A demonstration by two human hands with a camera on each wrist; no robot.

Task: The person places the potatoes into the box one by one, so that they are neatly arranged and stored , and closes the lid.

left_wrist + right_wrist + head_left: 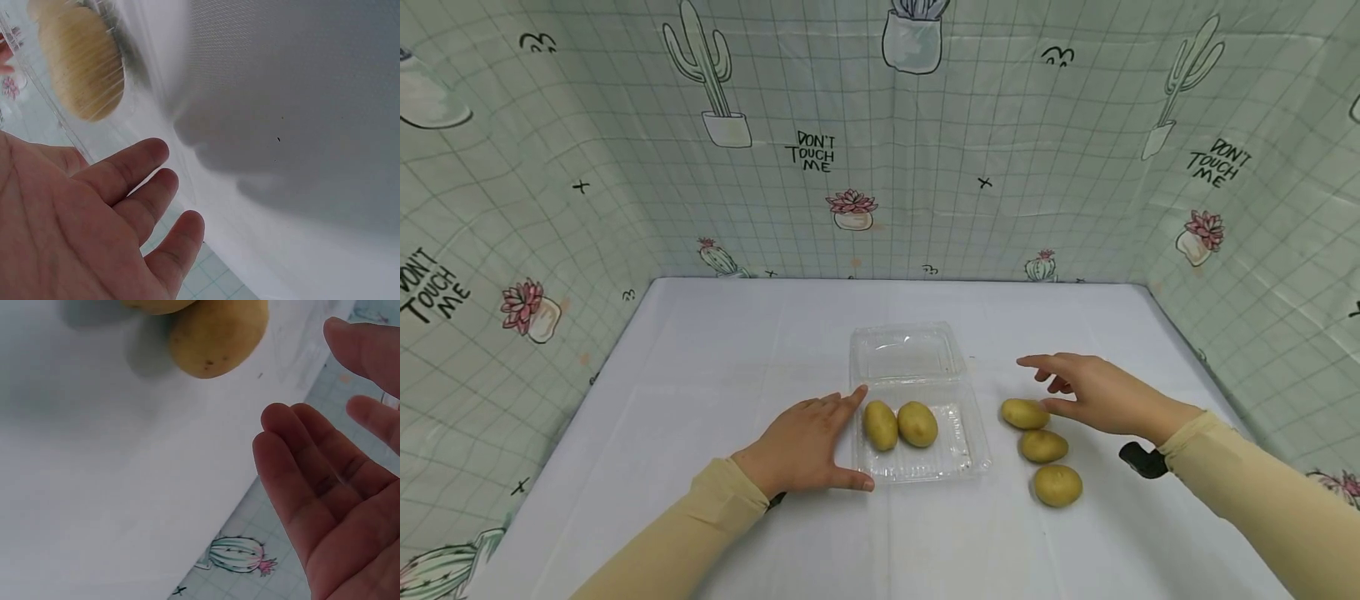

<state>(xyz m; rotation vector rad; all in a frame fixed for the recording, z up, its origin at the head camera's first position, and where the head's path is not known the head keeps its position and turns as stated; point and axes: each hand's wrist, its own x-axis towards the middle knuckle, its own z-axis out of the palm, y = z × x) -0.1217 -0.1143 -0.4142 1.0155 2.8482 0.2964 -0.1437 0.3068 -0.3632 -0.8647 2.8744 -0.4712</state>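
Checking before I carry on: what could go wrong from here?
The right hand might nudge the farthest loose potato into the middle loose potato close by, and their rounded shape could let them roll.

The clear container looks thin and light, so a bump from the left hand beside it could shift it.

On the tabletop (pixel 730 350), the box (pixel 955 442) lies with its lid (pixel 907 350) behind it. In the box, toward its left side, sit a first potato (pixel 880 426) and, just to the right, a second potato (pixel 917 424). Right of the box, apart from it, runs a line: rear potato (pixel 1022 413), middle potato (pixel 1043 447), front potato (pixel 1057 486). The left hand (pixel 805 437) is at the box's left edge; the right hand (pixel 1093 387) is right of the box, near the rear potato. Cloth (pixel 895 242) hangs behind the box and to either side.
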